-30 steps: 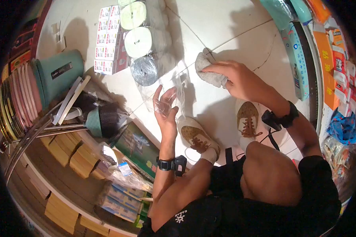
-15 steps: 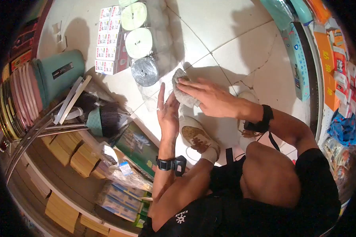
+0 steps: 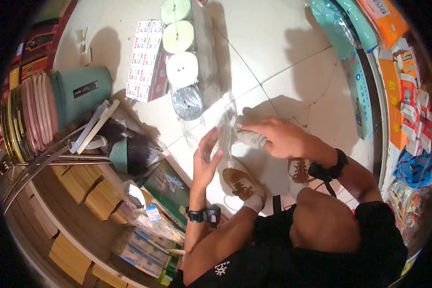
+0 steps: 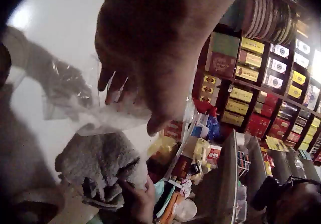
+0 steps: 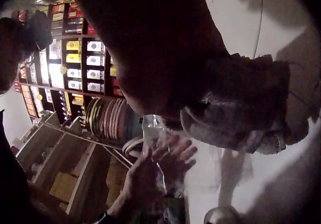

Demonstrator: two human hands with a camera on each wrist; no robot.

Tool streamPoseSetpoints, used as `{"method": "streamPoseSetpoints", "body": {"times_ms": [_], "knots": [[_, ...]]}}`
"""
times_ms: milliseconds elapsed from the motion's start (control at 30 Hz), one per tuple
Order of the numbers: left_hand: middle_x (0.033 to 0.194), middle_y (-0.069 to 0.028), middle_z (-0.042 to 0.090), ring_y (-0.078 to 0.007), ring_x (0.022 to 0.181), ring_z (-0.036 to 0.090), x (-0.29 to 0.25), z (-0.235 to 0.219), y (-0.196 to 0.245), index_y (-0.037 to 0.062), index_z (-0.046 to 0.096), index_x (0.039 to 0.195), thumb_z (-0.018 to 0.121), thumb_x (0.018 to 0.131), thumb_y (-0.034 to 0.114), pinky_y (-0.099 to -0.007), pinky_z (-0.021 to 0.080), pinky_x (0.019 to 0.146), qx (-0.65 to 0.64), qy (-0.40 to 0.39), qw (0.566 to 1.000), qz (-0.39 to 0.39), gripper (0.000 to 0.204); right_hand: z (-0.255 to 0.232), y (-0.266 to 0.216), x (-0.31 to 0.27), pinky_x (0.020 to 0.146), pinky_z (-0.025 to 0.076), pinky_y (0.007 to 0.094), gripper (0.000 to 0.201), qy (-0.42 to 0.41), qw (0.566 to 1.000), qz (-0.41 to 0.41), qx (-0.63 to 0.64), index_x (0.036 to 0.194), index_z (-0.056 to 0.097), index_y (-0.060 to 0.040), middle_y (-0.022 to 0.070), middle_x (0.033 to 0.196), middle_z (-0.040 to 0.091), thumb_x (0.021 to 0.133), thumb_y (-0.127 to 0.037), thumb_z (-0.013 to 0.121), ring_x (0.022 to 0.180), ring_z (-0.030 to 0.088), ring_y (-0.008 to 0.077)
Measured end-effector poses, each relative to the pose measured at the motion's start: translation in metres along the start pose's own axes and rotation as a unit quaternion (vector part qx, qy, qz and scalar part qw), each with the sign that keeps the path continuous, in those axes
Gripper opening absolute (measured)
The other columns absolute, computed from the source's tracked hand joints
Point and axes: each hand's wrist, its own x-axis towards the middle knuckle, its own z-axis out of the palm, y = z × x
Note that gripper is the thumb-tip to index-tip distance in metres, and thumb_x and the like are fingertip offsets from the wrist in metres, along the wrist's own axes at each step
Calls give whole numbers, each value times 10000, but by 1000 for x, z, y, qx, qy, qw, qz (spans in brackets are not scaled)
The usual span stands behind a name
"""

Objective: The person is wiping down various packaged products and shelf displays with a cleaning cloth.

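Right grip (image 3: 288, 139), curled on grey cloth (image 4: 95, 156): soft, probably light, best held mid-fold. Left grip (image 3: 206, 161), spread, no hold evident; clear film (image 3: 225, 137) between grips, likely slippery.

Head view count. Centre: 2 hands, left hand (image 3: 207, 157) plus right hand (image 3: 284, 138); 1 grey cloth (image 3: 253, 138); 2 shoes (image 3: 240, 181). Upper middle: 4 rolls, i.e. 3 pale rolls (image 3: 178, 37), 1 dark roll (image 3: 187, 102). Lower half: 2 wrist cameras (image 3: 213, 216).

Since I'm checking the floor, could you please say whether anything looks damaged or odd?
A floor tile beyond the right hand looks cracked: a jagged line crosses it, unlike the straight joints.
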Motion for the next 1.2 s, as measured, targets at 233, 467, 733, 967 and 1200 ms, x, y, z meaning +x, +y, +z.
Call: {"method": "streamPoseSetpoints", "body": {"times_ms": [233, 467, 733, 967, 1200], "knots": [[1429, -138, 554, -230, 1325, 511, -22, -34, 9, 1, 563, 1337, 714, 911, 92, -422, 384, 1147, 80, -91, 992, -25, 461, -39, 12, 15, 928, 517, 467, 600, 233, 972, -11, 14, 1369, 541, -19, 278, 1175, 648, 773, 39, 558, 1040, 640, 434], [726, -137, 689, -187, 683, 662, -51, -88, 29, -21, 708, 872, 734, 906, 161, -359, 505, 646, 359, -101, 919, -129, 186, -47, 12, 19, 859, 532, 421, 615, 284, 956, 10, 79, 1375, 549, -26, 275, 1115, 668, 763, 41, 542, 963, 677, 397], [878, -174, 688, -357, 705, 644, -64, -95, 84, 23, 590, 1257, 620, 912, 36, -428, 523, 680, 498, 145, 854, 41, 347, -37, 24, 19, 920, 518, 326, 685, 279, 953, 40, 108, 1406, 536, -13, 171, 1142, 676, 733, 80, 451, 988, 649, 210], [926, -141, 724, -243, 671, 665, -60, -19, 199, 27, 584, 1348, 653, 811, -51, -323, 526, 647, 356, 180, 838, 374, 546, -28, 22, 8, 983, 492, 340, 653, 217, 958, 123, 140, 1404, 544, -19, 161, 1197, 662, 759, 65, 480, 1084, 635, 232], [883, -132, 722, -260, 641, 658, -78, -15, 220, 56, 659, 1162, 768, 727, 99, -347, 506, 586, 399, 112, 845, 338, 451, -25, 15, 0, 1060, 451, 344, 656, 212, 967, 92, 110, 1395, 554, -22, 163, 1258, 658, 758, 98, 453, 1174, 615, 235]]}}
